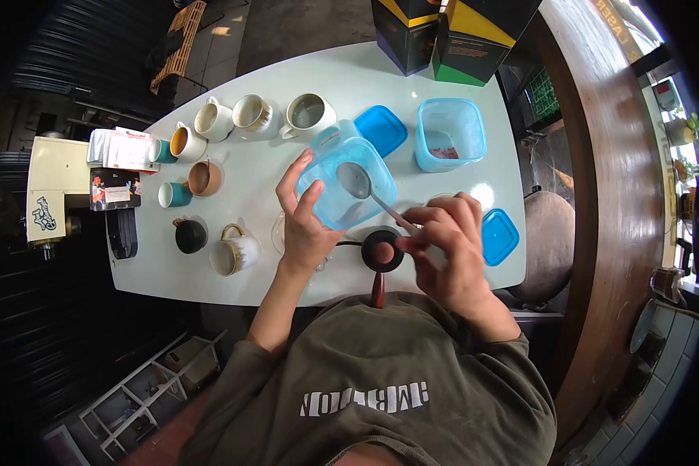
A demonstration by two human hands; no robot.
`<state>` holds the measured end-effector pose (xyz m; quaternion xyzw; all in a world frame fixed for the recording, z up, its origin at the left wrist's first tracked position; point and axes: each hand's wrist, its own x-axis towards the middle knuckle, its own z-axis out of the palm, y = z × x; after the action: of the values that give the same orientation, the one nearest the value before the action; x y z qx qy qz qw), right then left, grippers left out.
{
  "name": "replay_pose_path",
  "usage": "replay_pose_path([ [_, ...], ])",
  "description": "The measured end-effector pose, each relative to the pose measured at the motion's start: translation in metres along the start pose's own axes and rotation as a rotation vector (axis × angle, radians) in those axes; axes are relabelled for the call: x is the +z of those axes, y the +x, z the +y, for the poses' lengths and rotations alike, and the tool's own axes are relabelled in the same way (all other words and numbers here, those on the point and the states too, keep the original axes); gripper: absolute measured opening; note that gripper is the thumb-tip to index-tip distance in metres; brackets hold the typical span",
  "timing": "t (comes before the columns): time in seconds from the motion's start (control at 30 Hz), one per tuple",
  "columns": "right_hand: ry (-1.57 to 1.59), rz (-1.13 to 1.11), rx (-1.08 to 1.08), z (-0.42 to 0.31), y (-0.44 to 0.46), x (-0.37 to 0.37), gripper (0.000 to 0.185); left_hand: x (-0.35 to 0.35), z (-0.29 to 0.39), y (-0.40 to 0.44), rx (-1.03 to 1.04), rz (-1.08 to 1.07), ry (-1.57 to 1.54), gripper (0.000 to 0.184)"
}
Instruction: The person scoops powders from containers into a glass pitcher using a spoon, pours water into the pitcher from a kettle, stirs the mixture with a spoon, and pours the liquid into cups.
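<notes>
My left hand (pixel 309 225) grips a translucent blue plastic container (pixel 380 175) by its near left side, tilted above the table. My right hand (pixel 450 252) is closed around the handle of a metal spoon (pixel 355 180). The spoon's bowl is at the container's opening; a little whitish stuff shows inside, too unclear to name. Below and between my hands is a round black object (pixel 371 260) with a reddish-brown handle, partly hidden. A second blue container (pixel 450 110) stands beyond, with pinkish-brown stuff at its bottom. One blue lid (pixel 384 130) lies behind the held container, another lid (pixel 501 237) right of my right hand.
Several mugs and cups, among them a white mug (pixel 235 252) and a grey-white mug (pixel 307 114), stand across the left of the white table (pixel 264 175). Dark boxes (pixel 474 46) stand at the back edge. A small black round item (pixel 189 235) sits near the left.
</notes>
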<state>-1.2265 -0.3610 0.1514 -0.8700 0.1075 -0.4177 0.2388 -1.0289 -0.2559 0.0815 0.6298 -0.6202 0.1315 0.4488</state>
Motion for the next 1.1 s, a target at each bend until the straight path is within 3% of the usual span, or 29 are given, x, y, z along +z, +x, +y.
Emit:
replay_pose_path([
  [0.23, -0.147, 0.003, 0.055, 0.001, 0.003, 0.022, 0.025, 0.007, 0.003, -0.008, -0.039, 0.04, -0.102, 0.104],
  [0.4, -0.157, -0.011, 0.082, 0.007, 0.0, 0.032, 0.024, 0.002, 0.01, -0.007, 0.02, -0.049, -0.024, 0.108],
  [1.0, -0.032, 0.037, 0.209, 0.016, -0.013, 0.037, 0.028, 0.015, 0.004, -0.006, 0.044, -0.05, -0.042, 0.111],
  [1.1, 0.008, 0.031, 0.242, 0.015, -0.014, 0.034, 0.027, 0.018, 0.003, -0.007, 0.025, 0.027, -0.109, 0.111],
])
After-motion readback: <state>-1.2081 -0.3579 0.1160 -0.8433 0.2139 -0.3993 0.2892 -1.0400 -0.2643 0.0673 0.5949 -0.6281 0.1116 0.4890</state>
